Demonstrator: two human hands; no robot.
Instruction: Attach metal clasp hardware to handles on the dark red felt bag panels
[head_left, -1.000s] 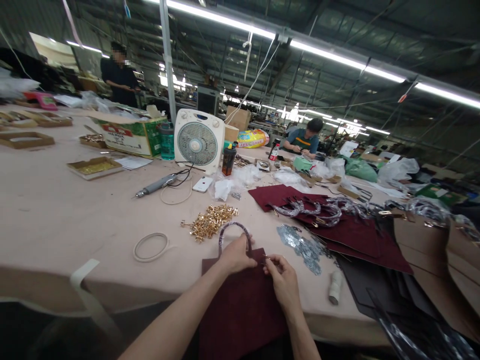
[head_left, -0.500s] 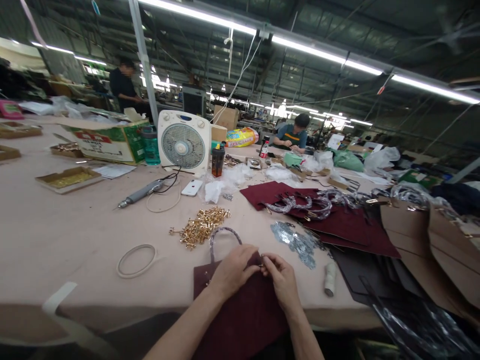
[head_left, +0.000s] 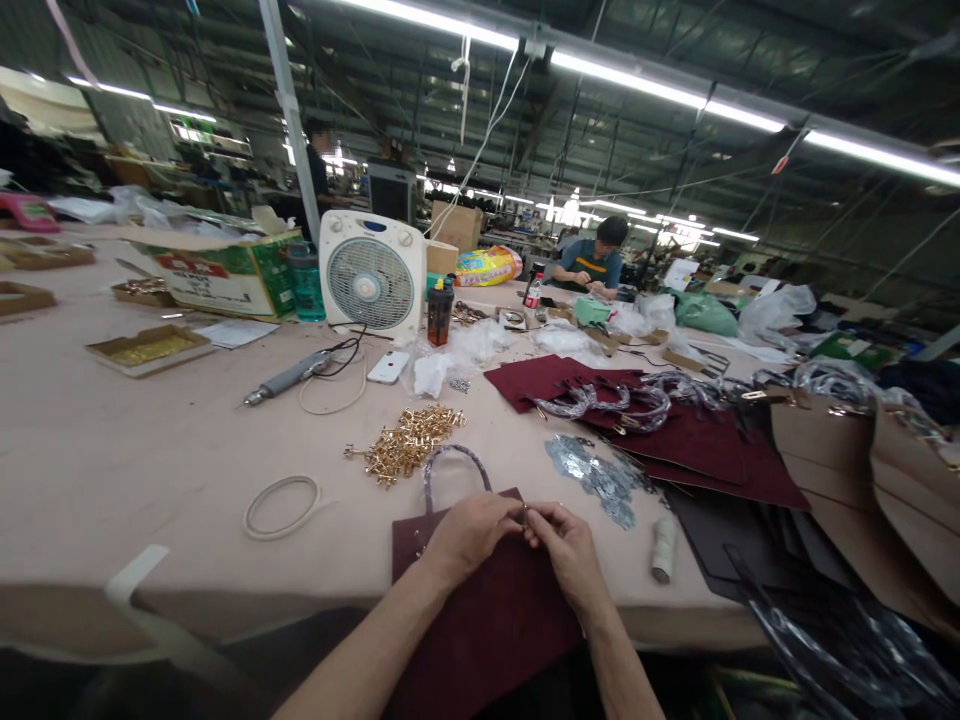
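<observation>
"Where was the bag?"

"Right under both hands: a dark red bag (head_left: 487,625) with its long side running toward the wearer, its lower part hanging past the near edge of the table (head_left: 195,450). Its handle (head_left: 454,449) arched away from the body."

"And the fingers?"

"They met at the bag's upper right corner. The right hand (head_left: 566,550) came in from the bag's right side, thumb and forefinger narrowed on a small metal piece (head_left: 524,510). The left hand (head_left: 472,535) lay across the bag's top, fingertips bunched beside that piece. I couldn't tell whether they gripped it, the bag or both."

"Which hand was nearer the piece?"

"Neither, really; it sat between the two sets of fingertips. Which way it pointed was too small to see."

"What about the room around the bag?"

"Left of it, bare cloth stretched to a loop of tape (head_left: 256,531). A white roll (head_left: 664,550) stood to its right. Just beyond the handle was a heap of gold fittings (head_left: 409,440); beyond the bag's right corner, silver plates (head_left: 596,480), then stacked red panels (head_left: 694,440). Farther past the bag stood a fan (head_left: 371,275)."
</observation>
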